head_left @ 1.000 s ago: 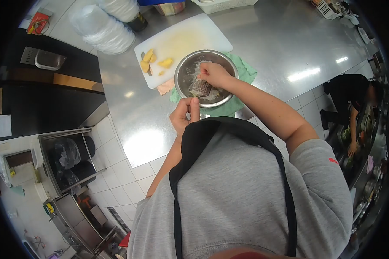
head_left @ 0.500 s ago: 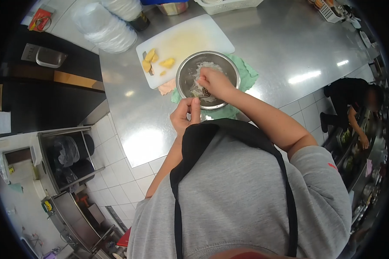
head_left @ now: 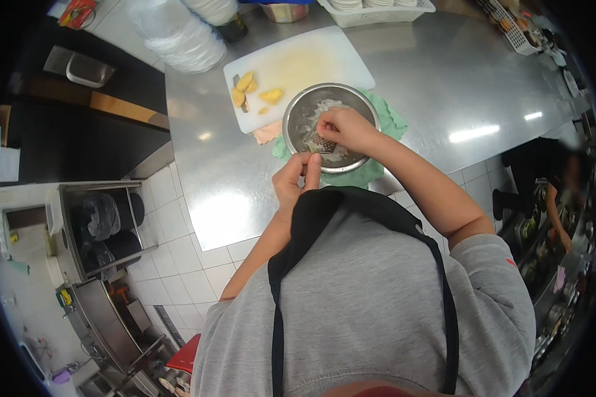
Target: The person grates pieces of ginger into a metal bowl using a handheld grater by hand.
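A steel mixing bowl (head_left: pixel 291 106) with pale, wet shreds (head_left: pixel 326 106) inside stands at the table's near side. Over its near rim, my left hand (head_left: pixel 297 177) pinches the end of a small metal grater (head_left: pixel 320 143), which slants into the bowl. My right hand (head_left: pixel 351 130) is closed just above the grater's holed face, fingertips pressed together. Whatever those fingers hold is hidden. Beneath the bowl lies a green cloth (head_left: pixel 389 118). Yellow peeled pieces (head_left: pixel 270 96) rest on the white cutting board (head_left: pixel 331 49) beyond the bowl.
The steel table (head_left: pixel 437 79) spreads to the right. Stacked plastic-wrapped containers (head_left: pixel 179 36) stand at the far left, a white basket (head_left: pixel 377 13) at the back. A person in black (head_left: pixel 543 169) bends over a counter at the right. A bin (head_left: pixel 99 218) stands lower left.
The view has shifted slightly, so the table and bowl appear further right. My right hand has moved a little over the grater, and more of its holed face shows.
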`<state>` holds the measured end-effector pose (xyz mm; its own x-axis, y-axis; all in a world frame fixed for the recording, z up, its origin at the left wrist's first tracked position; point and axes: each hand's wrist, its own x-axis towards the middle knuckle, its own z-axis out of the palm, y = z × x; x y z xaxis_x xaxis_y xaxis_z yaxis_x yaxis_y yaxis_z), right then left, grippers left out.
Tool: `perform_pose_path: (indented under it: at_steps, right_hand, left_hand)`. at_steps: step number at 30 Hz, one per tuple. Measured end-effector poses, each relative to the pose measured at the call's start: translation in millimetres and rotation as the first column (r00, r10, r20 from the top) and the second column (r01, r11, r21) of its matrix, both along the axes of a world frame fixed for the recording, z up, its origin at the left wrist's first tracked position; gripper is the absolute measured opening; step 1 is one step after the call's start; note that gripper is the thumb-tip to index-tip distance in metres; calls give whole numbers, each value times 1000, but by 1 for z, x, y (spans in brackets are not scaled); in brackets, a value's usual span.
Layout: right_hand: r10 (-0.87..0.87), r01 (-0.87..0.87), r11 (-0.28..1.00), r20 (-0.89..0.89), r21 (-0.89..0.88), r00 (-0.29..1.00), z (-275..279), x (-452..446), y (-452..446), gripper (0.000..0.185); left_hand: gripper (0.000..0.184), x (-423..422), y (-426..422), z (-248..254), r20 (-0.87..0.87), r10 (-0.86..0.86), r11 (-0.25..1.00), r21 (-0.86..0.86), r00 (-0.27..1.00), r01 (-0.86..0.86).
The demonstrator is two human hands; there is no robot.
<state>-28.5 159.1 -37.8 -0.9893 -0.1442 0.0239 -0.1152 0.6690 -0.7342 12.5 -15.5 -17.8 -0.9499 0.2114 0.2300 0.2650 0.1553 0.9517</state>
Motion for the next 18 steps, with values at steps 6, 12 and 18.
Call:
perform_pose_path:
  at_steps: [6, 12, 18]
  right_hand:
    - [114, -89, 988, 203, -127, 972, 11, 1, 16, 11]
    - [75, -61, 973, -58, 225, 995, 31, -27, 26, 15]
    - [160, -144, 986, -228, 86, 960, 32, -86, -30, 18]
  left_hand:
    - [10, -1, -2, 0, -34, -12, 1000, 24, 999, 13]
    - [9, -2, -1, 4, -32, -40, 998, 41, 999, 41]
    - [10, -2, -2, 3, -8, -46, 998, 41, 999, 46]
